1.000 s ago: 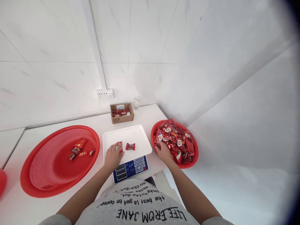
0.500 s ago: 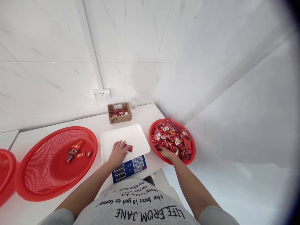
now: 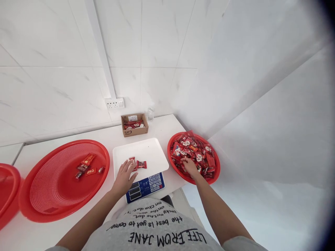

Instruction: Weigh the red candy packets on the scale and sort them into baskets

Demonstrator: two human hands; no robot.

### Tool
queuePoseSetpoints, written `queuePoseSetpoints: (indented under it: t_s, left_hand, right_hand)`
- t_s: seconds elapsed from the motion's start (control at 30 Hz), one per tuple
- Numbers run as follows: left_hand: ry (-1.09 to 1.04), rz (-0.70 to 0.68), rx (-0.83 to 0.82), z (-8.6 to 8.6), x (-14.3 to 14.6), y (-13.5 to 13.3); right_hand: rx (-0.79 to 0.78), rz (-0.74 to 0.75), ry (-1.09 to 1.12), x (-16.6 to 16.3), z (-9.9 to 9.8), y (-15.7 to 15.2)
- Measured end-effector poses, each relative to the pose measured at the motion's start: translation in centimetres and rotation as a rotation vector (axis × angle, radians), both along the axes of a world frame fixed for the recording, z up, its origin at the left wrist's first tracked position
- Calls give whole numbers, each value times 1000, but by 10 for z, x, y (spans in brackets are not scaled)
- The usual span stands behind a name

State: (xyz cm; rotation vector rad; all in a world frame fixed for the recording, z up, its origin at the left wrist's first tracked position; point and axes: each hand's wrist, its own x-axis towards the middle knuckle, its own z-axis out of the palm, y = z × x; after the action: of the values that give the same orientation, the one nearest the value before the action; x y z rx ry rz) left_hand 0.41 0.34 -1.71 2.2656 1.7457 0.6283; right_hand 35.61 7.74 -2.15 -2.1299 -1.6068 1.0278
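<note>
My left hand (image 3: 123, 177) lies flat with spread fingers on the near edge of the white scale tray (image 3: 146, 150), just left of two small red candy packets (image 3: 138, 163) that rest on it. My right hand (image 3: 190, 165) reaches into the red basket (image 3: 216, 174) heaped with several red wrapped candies (image 3: 195, 150), fingers curled down among them; whether they hold one is hidden. The scale's blue keypad (image 3: 146, 187) faces me below the tray.
A large red mesh basket (image 3: 42, 195) with a few candies (image 3: 87, 166) sits at the left, another red basket's rim (image 3: 6, 195) beyond it. A cardboard box (image 3: 134, 124) of candies and a clear bottle (image 3: 150, 114) stand by the wall, under a socket strip (image 3: 114, 103).
My left hand has slid back off the two packets toward the tray's near edge and spread open. My right hand has pushed further into the candy pile.
</note>
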Motion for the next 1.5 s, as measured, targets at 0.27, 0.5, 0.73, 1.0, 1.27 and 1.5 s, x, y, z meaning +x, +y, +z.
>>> queuePoseSetpoints:
  t_s: [0.27,0.5,0.73,1.0,1.27,1.5]
  left_hand:
    - [-35,-3,29,4,7,-6]
    - [-36,27,-13,7,3,-15]
    - [-31,62,-77,0,-7,-20]
    - [11,13,-159,-9,7,-4]
    - [136,-54,-229,-6,17,9]
    - [89,-124,-179,-3,32,14]
  right_hand:
    - [31,376,-536,-43,28,35]
    - [-7,371,-627,-53,39,47]
    - [342,329,-498,-59,67,33]
    - [411,677,-191,-121,66,11]
    - [347,386,-303,-57,26,-9]
    - [-97,276,-350,-5,5,-19]
